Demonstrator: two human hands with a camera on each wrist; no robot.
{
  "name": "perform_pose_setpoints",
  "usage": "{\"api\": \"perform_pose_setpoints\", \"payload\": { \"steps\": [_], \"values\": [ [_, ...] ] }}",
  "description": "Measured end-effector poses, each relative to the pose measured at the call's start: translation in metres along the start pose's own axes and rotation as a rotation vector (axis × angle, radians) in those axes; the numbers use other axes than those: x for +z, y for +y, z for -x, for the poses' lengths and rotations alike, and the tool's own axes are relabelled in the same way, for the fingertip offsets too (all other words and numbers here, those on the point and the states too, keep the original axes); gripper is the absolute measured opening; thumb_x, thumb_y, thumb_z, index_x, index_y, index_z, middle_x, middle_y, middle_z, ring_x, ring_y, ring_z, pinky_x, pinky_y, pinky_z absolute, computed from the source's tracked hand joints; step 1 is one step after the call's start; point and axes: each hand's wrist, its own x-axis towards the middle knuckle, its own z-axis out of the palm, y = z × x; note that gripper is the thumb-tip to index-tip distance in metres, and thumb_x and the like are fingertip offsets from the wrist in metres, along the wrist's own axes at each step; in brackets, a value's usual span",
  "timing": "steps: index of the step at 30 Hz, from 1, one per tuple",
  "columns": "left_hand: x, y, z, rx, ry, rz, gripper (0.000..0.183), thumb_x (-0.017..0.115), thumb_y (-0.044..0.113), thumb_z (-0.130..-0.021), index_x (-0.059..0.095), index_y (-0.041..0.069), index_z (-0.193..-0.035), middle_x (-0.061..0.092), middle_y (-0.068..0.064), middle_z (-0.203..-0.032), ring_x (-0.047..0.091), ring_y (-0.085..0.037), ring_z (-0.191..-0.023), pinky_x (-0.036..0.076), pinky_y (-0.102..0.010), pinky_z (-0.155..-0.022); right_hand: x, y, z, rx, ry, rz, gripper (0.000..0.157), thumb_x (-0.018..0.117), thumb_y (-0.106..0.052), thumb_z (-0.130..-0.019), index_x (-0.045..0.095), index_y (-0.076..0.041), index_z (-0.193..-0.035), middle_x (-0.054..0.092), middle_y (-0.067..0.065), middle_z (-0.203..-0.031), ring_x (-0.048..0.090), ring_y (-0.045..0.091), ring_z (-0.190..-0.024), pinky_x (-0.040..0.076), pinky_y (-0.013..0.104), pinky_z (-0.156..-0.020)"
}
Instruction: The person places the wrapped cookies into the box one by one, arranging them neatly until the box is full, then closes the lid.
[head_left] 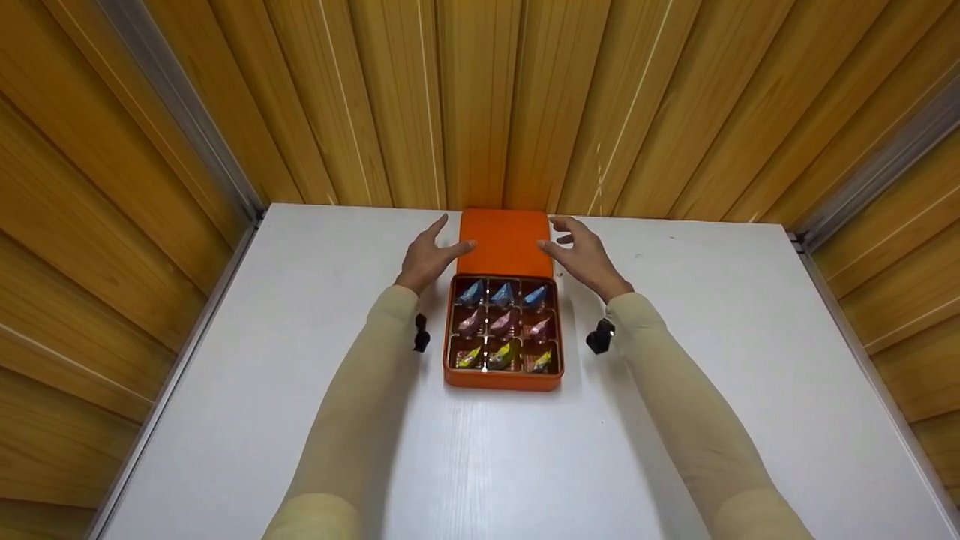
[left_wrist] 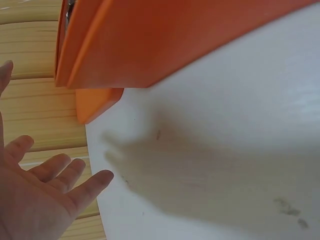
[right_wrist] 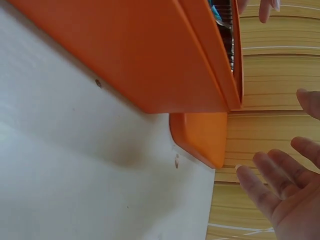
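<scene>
An orange box (head_left: 502, 381) stands uncovered on the table, split into several compartments. Foil-wrapped candies fill them in rows: blue candies (head_left: 471, 292) at the back, pink candies (head_left: 502, 322) in the middle, yellow candies (head_left: 501, 355) in front. Flat behind the box lies its orange lid (head_left: 504, 241); whether they are joined I cannot tell. My left hand (head_left: 424, 259) is at the lid's left side, thumb over its edge, fingers extended in the left wrist view. Opposite, my right hand (head_left: 589, 259) has its thumb over the right edge, fingers loosely spread. Neither hand grips anything; contact is unclear.
The white table (head_left: 300, 360) runs back to a wood-patterned wall (head_left: 480, 97). Similar panels (head_left: 75, 225) rise at the sides beside metal frame strips. A black device (head_left: 600, 336) hangs by the right wrist, another black device (head_left: 421, 334) by the left.
</scene>
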Motion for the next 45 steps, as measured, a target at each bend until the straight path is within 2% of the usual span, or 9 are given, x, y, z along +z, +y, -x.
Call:
{"api": "perform_pose_setpoints", "payload": {
  "steps": [4,11,18,21,24,27,34,40,45],
  "values": [
    [0.003,-0.003,-0.003,-0.013,-0.006,0.026,0.094,0.074,0.056,-0.095,0.028,0.023,-0.170,0.028,-0.013,-0.173,0.026,-0.035,-0.157,0.028,-0.054,-0.125,0.006,0.001,-0.003,0.051,-0.014,0.005,0.075,0.069,-0.043,-0.104,0.039,-0.010,-0.164,0.043,0.023,-0.159,0.047,0.042,-0.141,0.047,0.056,-0.111],
    [0.008,-0.007,-0.005,-0.020,-0.020,0.170,0.090,0.074,0.044,-0.099,0.025,0.018,-0.171,0.023,-0.013,-0.174,0.029,-0.038,-0.156,0.032,-0.052,-0.123,0.013,0.005,-0.007,0.152,-0.056,-0.028,0.079,0.068,-0.047,-0.103,0.034,-0.015,-0.167,0.037,0.021,-0.164,0.045,0.038,-0.142,0.045,0.057,-0.112],
    [0.015,-0.005,-0.009,-0.029,-0.045,0.210,0.089,0.075,0.037,-0.100,0.025,0.020,-0.171,0.023,-0.014,-0.174,0.025,-0.036,-0.158,0.029,-0.053,-0.125,0.018,0.014,-0.008,0.221,-0.089,-0.041,0.086,0.068,-0.053,-0.101,0.030,-0.014,-0.168,0.032,0.023,-0.167,0.041,0.040,-0.146,0.041,0.060,-0.115],
    [0.017,-0.004,-0.010,-0.057,-0.055,0.229,0.089,0.076,0.034,-0.099,0.025,0.021,-0.171,0.024,-0.016,-0.174,0.024,-0.035,-0.158,0.027,-0.056,-0.125,0.020,0.018,-0.007,0.245,-0.098,-0.059,0.086,0.067,-0.053,-0.102,0.029,-0.013,-0.168,0.030,0.023,-0.168,0.036,0.041,-0.150,0.037,0.061,-0.118],
    [0.017,-0.004,-0.011,-0.095,-0.078,0.235,0.089,0.076,0.032,-0.098,0.026,0.024,-0.171,0.023,-0.016,-0.174,0.022,-0.033,-0.159,0.023,-0.059,-0.125,0.022,0.021,-0.007,0.258,-0.104,-0.081,0.086,0.067,-0.053,-0.102,0.029,-0.013,-0.168,0.029,0.022,-0.169,0.032,0.040,-0.153,0.033,0.060,-0.121],
    [0.018,-0.004,-0.011,-0.103,-0.114,0.242,0.088,0.075,0.031,-0.099,0.025,0.024,-0.171,0.021,-0.016,-0.174,0.019,-0.033,-0.160,0.019,-0.060,-0.126,0.024,0.023,-0.007,0.260,-0.113,-0.102,0.087,0.067,-0.051,-0.102,0.028,-0.011,-0.168,0.028,0.021,-0.170,0.030,0.039,-0.155,0.031,0.057,-0.123],
    [0.018,-0.006,-0.009,-0.090,-0.176,0.257,0.087,0.073,0.021,-0.101,0.022,0.017,-0.171,0.022,-0.016,-0.174,0.019,-0.032,-0.160,0.020,-0.051,-0.128,0.030,0.023,-0.009,0.256,-0.136,-0.140,0.085,0.067,-0.045,-0.103,0.027,-0.005,-0.167,0.031,0.017,-0.170,0.030,0.036,-0.155,0.029,0.052,-0.124],
    [0.018,-0.008,-0.005,-0.050,-0.194,0.230,0.085,0.072,0.017,-0.102,0.023,0.013,-0.171,0.029,-0.015,-0.172,0.022,-0.033,-0.159,0.023,-0.049,-0.127,0.033,0.023,-0.008,0.262,-0.141,-0.158,0.085,0.068,-0.044,-0.103,0.028,-0.005,-0.167,0.031,0.017,-0.170,0.028,0.036,-0.155,0.028,0.050,-0.125],
    [0.018,-0.014,-0.006,-0.039,-0.182,0.233,0.081,0.070,0.015,-0.102,0.025,0.014,-0.171,0.030,-0.013,-0.172,0.025,-0.031,-0.158,0.025,-0.047,-0.127,0.032,0.023,-0.004,0.258,-0.130,-0.206,0.082,0.068,-0.040,-0.104,0.028,-0.007,-0.168,0.031,0.016,-0.170,0.029,0.035,-0.155,0.029,0.050,-0.125]
  ]
}}
